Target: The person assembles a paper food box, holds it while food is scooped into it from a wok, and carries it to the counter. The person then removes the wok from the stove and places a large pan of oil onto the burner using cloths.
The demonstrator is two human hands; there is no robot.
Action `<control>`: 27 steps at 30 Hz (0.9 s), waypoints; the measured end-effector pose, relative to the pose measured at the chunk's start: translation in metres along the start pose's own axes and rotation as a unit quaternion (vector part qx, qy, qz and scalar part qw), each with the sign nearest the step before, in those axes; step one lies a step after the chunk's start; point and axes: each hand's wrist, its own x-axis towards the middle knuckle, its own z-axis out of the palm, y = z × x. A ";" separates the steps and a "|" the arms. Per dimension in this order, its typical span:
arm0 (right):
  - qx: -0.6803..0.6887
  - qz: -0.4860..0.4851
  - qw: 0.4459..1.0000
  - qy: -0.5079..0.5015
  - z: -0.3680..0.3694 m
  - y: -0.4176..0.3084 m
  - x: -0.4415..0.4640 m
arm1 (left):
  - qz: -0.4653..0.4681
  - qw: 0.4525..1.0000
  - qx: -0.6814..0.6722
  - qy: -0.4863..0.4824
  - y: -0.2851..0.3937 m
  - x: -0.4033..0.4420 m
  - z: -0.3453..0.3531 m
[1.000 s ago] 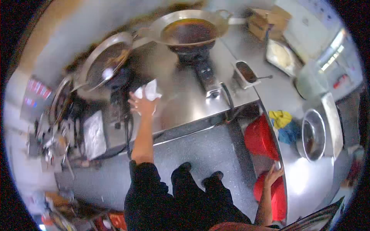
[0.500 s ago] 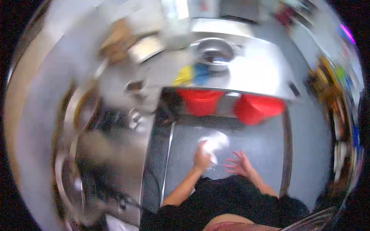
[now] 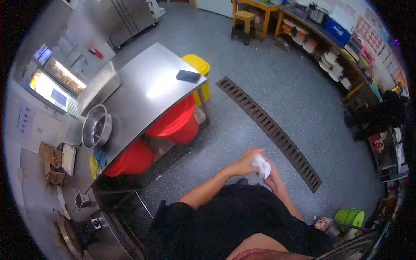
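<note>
A crumpled white cloth or tissue [image 3: 261,166] is bunched between my two hands, in front of my body and above the grey floor. My left hand [image 3: 248,162] closes on it from the left, fingers bent over its upper side. From the right and a little lower, my right hand [image 3: 273,178] is closed against the same white piece. The two hands nearly touch, and some fingertips are hidden by the cloth.
To the left stands a steel table [image 3: 134,82] with a metal bowl [image 3: 96,126] and a dark phone [image 3: 188,76] on it. Red tubs [image 3: 175,123] sit beneath, beside a yellow bin [image 3: 199,65]. A floor drain [image 3: 268,130] crosses diagonally; shelves line the right.
The view has swung right, away from the woks and stove. My hands have come together; the white cloth, earlier in my left hand alone, is now between both.
</note>
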 end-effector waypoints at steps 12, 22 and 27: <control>-0.143 0.143 0.979 0.018 -0.038 -0.170 0.292 | -0.479 0.845 0.110 0.213 -0.206 0.032 -0.166; -0.241 0.196 0.946 -0.093 0.120 -0.320 0.538 | -0.475 0.730 0.013 0.491 -0.250 0.083 -0.222; -0.278 0.346 0.882 -0.160 0.122 -0.340 0.738 | -0.672 0.554 -0.008 0.491 -0.291 0.079 -0.206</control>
